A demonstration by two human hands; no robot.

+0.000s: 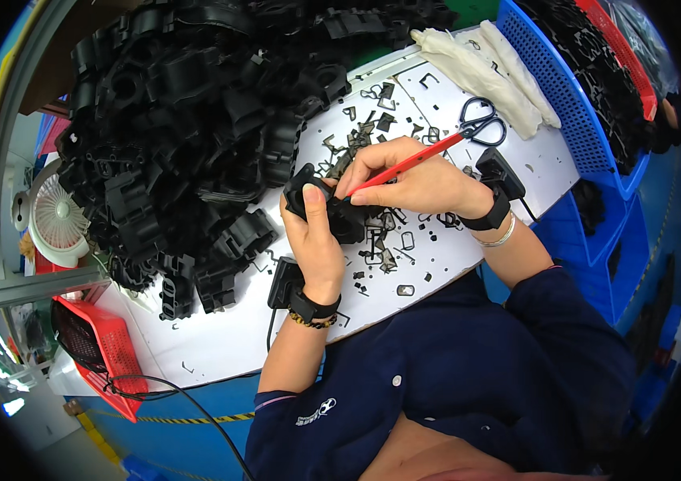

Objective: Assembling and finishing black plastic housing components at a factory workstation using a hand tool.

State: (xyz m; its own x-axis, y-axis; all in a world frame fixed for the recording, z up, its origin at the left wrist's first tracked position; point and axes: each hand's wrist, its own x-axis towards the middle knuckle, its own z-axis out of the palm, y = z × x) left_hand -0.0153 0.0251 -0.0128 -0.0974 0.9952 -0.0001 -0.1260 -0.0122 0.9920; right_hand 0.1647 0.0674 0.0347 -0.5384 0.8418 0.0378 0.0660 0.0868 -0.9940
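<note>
My left hand (314, 240) grips a black moulded plastic part (302, 192), its thumb pressed along the top. In my right hand (404, 178) is a slim red-handled tool (413, 160), pinched like a pen. Its lower end meets the part where the fingertips of both hands come close together; the very tip is hidden there. Just past the tool's upper end lie dark-handled scissors (482, 122), whose blades I cannot make out. Small black plastic scraps (388, 260) are scattered on the white tabletop (220, 349) under and around both hands.
A large heap of similar black parts (172, 120) covers the table's left and far side. Off-white cloth gloves (485, 76) lie far right, beside a blue basket (553, 88) of black pieces. A red basket (116, 345) and a white fan (58, 210) stand left; a cable (204, 413) hangs nearby.
</note>
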